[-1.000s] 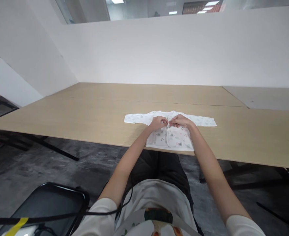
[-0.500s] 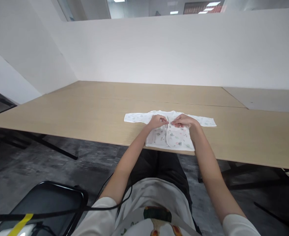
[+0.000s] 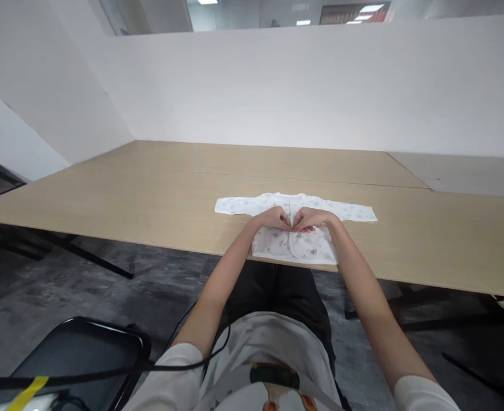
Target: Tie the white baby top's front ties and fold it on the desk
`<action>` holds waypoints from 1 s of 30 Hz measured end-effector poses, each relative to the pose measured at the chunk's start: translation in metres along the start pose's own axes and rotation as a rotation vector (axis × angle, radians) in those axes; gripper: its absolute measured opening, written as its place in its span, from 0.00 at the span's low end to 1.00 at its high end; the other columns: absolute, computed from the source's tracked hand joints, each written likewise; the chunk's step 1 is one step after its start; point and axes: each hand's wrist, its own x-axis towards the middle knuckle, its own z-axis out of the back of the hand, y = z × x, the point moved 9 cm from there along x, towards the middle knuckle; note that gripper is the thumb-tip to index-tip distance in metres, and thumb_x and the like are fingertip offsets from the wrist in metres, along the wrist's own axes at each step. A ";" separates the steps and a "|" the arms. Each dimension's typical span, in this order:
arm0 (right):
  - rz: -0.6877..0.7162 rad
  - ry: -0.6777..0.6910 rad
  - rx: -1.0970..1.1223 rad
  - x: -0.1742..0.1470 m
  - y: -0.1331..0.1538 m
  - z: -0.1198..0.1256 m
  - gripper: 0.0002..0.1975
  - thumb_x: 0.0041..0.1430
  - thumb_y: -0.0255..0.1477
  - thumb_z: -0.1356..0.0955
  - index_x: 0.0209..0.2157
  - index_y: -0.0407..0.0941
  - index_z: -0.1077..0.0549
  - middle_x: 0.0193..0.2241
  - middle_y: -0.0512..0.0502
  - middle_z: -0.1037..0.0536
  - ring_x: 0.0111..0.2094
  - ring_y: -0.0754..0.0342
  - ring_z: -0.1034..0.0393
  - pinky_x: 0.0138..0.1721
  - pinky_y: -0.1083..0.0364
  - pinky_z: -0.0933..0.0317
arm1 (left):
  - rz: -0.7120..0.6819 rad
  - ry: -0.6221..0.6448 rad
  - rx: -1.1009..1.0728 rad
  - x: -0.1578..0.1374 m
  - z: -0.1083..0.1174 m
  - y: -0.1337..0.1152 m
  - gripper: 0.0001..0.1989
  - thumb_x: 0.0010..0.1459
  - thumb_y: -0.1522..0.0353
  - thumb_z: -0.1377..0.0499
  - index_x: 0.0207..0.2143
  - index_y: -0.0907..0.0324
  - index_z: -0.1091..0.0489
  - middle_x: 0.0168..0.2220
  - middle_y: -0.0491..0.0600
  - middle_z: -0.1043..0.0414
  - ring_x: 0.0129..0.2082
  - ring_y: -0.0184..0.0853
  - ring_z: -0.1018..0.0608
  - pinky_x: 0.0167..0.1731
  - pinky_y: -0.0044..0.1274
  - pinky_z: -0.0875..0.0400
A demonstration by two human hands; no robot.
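A small white baby shirt (image 3: pixel 273 242) with a coloured print lies flat at the table's near edge, its long sleeves spread to both sides. Its front opening runs down the middle. My left hand (image 3: pixel 276 218) pinches the cloth at this opening, fingers closed. Right beside it, my right hand (image 3: pixel 309 219) also has its fingertips closed on the front edge. The two sets of fingertips meet at the centre line, and whatever small fastening lies between them is hidden.
The shirt rests on a long wooden table (image 3: pixel 149 194) against a white wall (image 3: pixel 252 91). At lower left stands a black chair (image 3: pixel 80 348), with a black cable (image 3: pixel 106 374) crossing in front of it to my body.
Both hands have moved down the front opening, toward the hem, and come together at the middle. The shirt has stayed in place.
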 end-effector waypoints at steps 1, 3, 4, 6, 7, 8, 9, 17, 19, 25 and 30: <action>-0.005 0.007 0.006 0.000 -0.001 -0.001 0.10 0.43 0.33 0.27 0.20 0.40 0.27 0.13 0.53 0.33 0.16 0.63 0.43 0.16 0.61 0.52 | -0.003 0.006 -0.005 0.000 -0.001 0.000 0.12 0.43 0.64 0.36 0.27 0.64 0.21 0.22 0.46 0.27 0.22 0.26 0.32 0.25 0.19 0.40; -0.021 0.012 0.025 0.001 -0.003 -0.001 0.08 0.42 0.31 0.28 0.21 0.40 0.26 0.12 0.53 0.34 0.15 0.63 0.44 0.16 0.61 0.53 | -0.009 0.008 -0.019 0.001 -0.001 0.000 0.12 0.43 0.64 0.37 0.28 0.65 0.21 0.21 0.46 0.28 0.21 0.25 0.33 0.24 0.19 0.41; -0.032 0.007 0.037 0.001 -0.004 -0.001 0.08 0.42 0.31 0.28 0.20 0.40 0.26 0.13 0.53 0.34 0.15 0.63 0.44 0.16 0.61 0.53 | -0.013 0.005 -0.029 0.002 -0.001 0.000 0.12 0.43 0.65 0.37 0.28 0.65 0.21 0.21 0.45 0.28 0.21 0.25 0.33 0.24 0.19 0.41; -0.054 -0.012 0.065 0.001 -0.006 0.001 0.08 0.41 0.30 0.27 0.20 0.41 0.27 0.13 0.53 0.33 0.15 0.63 0.44 0.16 0.61 0.52 | -0.021 -0.010 -0.051 0.003 0.000 0.000 0.12 0.44 0.65 0.37 0.28 0.65 0.21 0.20 0.45 0.29 0.21 0.24 0.34 0.24 0.19 0.41; -0.063 -0.021 0.075 0.001 -0.008 0.002 0.08 0.41 0.30 0.27 0.20 0.41 0.27 0.13 0.53 0.33 0.15 0.63 0.44 0.16 0.61 0.52 | -0.025 -0.015 -0.062 0.003 0.000 0.000 0.12 0.44 0.65 0.37 0.28 0.65 0.21 0.20 0.45 0.29 0.21 0.24 0.34 0.24 0.19 0.41; -0.066 -0.026 0.085 0.001 -0.009 0.003 0.08 0.41 0.31 0.27 0.20 0.41 0.27 0.14 0.53 0.33 0.15 0.63 0.43 0.16 0.61 0.51 | -0.026 -0.020 -0.071 0.003 0.000 0.000 0.12 0.44 0.65 0.37 0.27 0.65 0.21 0.20 0.45 0.29 0.21 0.25 0.34 0.24 0.19 0.41; -0.061 -0.027 0.096 0.001 -0.009 0.003 0.09 0.41 0.31 0.27 0.20 0.41 0.27 0.14 0.53 0.32 0.15 0.63 0.43 0.16 0.61 0.51 | -0.026 -0.024 -0.081 0.003 0.001 0.000 0.12 0.44 0.65 0.37 0.27 0.65 0.21 0.20 0.46 0.29 0.21 0.25 0.34 0.24 0.19 0.41; -0.026 0.008 0.126 -0.004 -0.009 0.005 0.13 0.42 0.37 0.26 0.23 0.40 0.24 0.18 0.49 0.27 0.17 0.63 0.41 0.16 0.61 0.50 | -0.064 0.046 -0.078 0.004 -0.005 0.002 0.15 0.44 0.64 0.36 0.34 0.64 0.21 0.23 0.46 0.27 0.23 0.25 0.33 0.25 0.19 0.40; -0.035 0.008 0.113 -0.005 -0.009 0.006 0.15 0.42 0.39 0.26 0.23 0.40 0.25 0.18 0.48 0.27 0.17 0.62 0.40 0.16 0.61 0.51 | -0.074 0.027 -0.035 0.006 -0.005 0.004 0.15 0.44 0.63 0.36 0.33 0.64 0.21 0.22 0.45 0.29 0.22 0.25 0.34 0.24 0.18 0.42; -0.024 0.012 0.102 -0.003 -0.007 0.004 0.13 0.42 0.37 0.26 0.22 0.40 0.26 0.17 0.50 0.28 0.17 0.62 0.40 0.17 0.61 0.49 | -0.090 -0.001 0.017 0.010 -0.005 0.005 0.15 0.45 0.62 0.36 0.31 0.64 0.21 0.21 0.44 0.30 0.21 0.24 0.36 0.24 0.19 0.43; -0.013 0.047 0.076 -0.004 -0.011 0.005 0.11 0.43 0.35 0.27 0.23 0.40 0.26 0.16 0.51 0.30 0.16 0.62 0.40 0.17 0.61 0.48 | -0.061 0.021 -0.009 0.009 -0.007 0.006 0.14 0.45 0.63 0.35 0.31 0.64 0.21 0.22 0.46 0.28 0.21 0.24 0.34 0.25 0.19 0.41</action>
